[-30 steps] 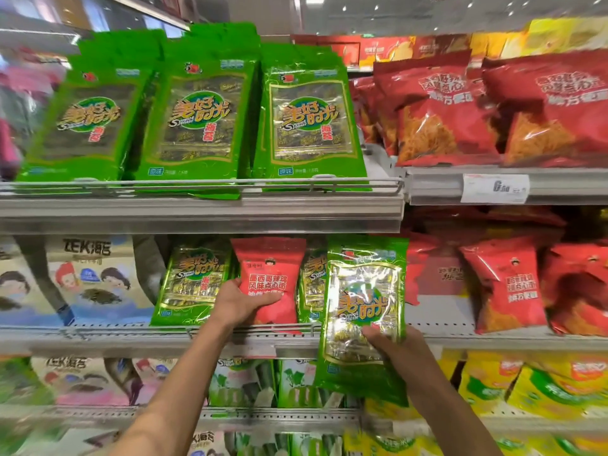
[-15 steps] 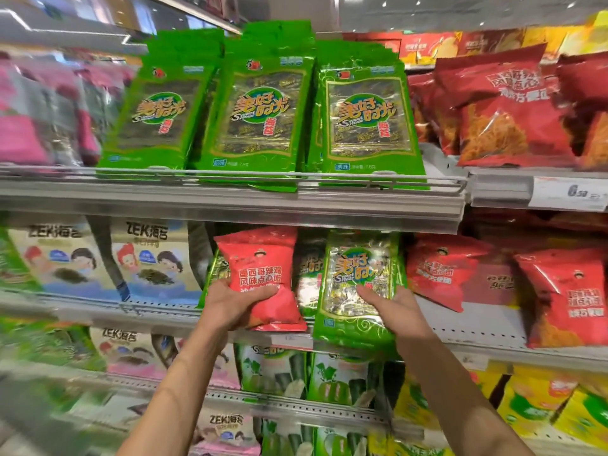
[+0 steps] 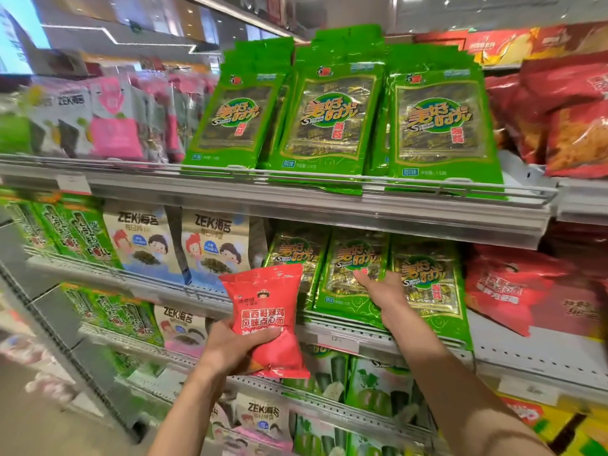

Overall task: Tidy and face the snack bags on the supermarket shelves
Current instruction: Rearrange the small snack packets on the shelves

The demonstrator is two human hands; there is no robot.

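Your left hand grips a red snack bag at chest level; your right hand, fingers extended, presses a green bag.

Two bare forearms enter from bottom of frame, ending in left hand and right hand. No sleeve edge visible on either arm. Hands ungloved; wrists and fingers carry nothing.

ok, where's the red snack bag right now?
Head view, lower centre: the red snack bag is off the shelf, gripped by the left hand, in front of the green seaweed packs.
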